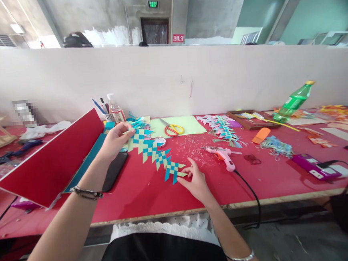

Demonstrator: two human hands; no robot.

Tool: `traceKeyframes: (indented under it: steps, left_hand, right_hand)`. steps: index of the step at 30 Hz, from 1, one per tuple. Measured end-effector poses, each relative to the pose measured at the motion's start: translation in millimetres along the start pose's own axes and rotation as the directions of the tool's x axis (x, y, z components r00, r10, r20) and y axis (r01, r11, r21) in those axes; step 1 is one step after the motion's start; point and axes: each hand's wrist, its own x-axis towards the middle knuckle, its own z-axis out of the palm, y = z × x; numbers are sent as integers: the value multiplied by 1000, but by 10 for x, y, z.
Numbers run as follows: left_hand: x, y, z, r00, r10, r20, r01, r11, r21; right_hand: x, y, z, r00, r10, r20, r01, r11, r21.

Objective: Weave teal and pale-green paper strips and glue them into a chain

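Note:
A woven paper strip (156, 153) in teal and pale green, with pointed teeth along its edges, slants across the red table from upper left to lower right. My left hand (118, 137) pinches its upper end. At the lower end, the fingers of my right hand (194, 181) are closed on a pale green tip, with the index finger raised. To the right lies a pink glue gun (224, 155), its nozzle pointing left. Scissors (174, 129) with red and yellow handles rest on pale green paper (188, 123) behind the strip.
A red board (56, 160) leans at the left beside a dark phone (115, 171). A clear bottle (116, 109) and pen cup (108, 116) stand behind. Finished-looking woven strips (222, 127), a green bottle (294, 103) and a purple power strip (315, 167) are at the right.

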Motion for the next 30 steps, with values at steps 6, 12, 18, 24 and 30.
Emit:
traceKeyframes:
  steps: [6,12,18,24,30]
  left_hand:
    - [-4,-42,13,1000,-8,1,8,997,-82]
    - [-43,-274,-57,984,-157,-80,145,980,-140]
    - [-140,-679,-180,941,-241,-239,279,950,138]
    - [-238,-971,-309,984,-130,-123,178,769,614]
    - [-524,-646,40,993,27,-117,69,666,743]
  right_hand:
    - [152,-26,22,992,93,83,-103,986,131]
    - [266,-48,46,980,100,170,-132,972,192]
    - [271,-46,3,980,94,176,-132,967,220]
    - [180,-72,-151,973,68,221,-141,932,333]
    - [71,-187,-281,996,71,52,-84,944,319]
